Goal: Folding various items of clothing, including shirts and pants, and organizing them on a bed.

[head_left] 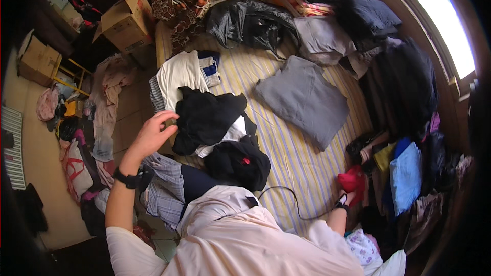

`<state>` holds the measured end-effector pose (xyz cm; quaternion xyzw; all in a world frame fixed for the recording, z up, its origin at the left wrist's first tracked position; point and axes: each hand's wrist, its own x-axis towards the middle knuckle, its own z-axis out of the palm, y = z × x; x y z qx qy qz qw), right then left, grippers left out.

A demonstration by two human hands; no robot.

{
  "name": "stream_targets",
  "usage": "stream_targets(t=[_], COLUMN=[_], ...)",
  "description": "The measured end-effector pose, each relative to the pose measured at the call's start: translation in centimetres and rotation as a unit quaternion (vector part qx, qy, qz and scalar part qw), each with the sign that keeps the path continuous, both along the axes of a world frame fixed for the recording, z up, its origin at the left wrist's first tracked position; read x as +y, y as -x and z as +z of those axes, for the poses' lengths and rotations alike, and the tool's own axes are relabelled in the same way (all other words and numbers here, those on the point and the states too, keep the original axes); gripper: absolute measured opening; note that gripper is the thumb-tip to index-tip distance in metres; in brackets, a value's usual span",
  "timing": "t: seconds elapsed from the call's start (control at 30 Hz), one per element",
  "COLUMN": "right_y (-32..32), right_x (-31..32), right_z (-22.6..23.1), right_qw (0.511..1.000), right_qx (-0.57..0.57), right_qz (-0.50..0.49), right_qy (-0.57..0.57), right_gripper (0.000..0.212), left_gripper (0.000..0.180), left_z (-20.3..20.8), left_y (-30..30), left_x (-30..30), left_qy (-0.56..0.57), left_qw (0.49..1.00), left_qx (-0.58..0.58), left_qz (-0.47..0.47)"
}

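At 9 o'clock the left hand (153, 132), fingers wide, hung beside the black garment (210, 118), which, loosely heaped, could have slid if tugged, while at 4 o'clock the right hand (349, 199) met a red item (352, 180), grip indiscernible.

Left fingers (166, 115) curve beside a black garment (208, 114) — right fingers (350, 195) touch red fabric (353, 180).

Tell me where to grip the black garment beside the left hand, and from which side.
I'd pinch the left edge of the black garment, coming from the left: the left hand is right beside that edge, thumb and fingers parted. The cloth lies bunched, so a gathered fold should suit; its lower right lies against white cloth, making that side likelier to snag.
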<state>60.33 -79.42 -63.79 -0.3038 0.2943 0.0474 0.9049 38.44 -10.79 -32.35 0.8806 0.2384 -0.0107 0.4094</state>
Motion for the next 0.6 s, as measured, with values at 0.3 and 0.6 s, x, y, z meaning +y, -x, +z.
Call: stream_targets(t=[0.3,0.6], right_y=[-3.8,-7.9], right_x=[24.4,43.8], right_z=[9.6,-1.3], right_qw=[0.940,0.800], right_qx=[-0.027,-0.125], right_qz=[0.341,0.409], right_qy=[0.010,0.420], right_gripper=[0.041,0.072], left_gripper=[0.022,0.022], left_z=[-7.0,-15.9], left_y=[-17.5,-29.0], left_x=[2.6,6.6], left_qy=[-0.357,-0.592], left_qw=[0.915,0.776], left_qx=[-0.063,0.011], left_qz=[-0.178,-0.219])
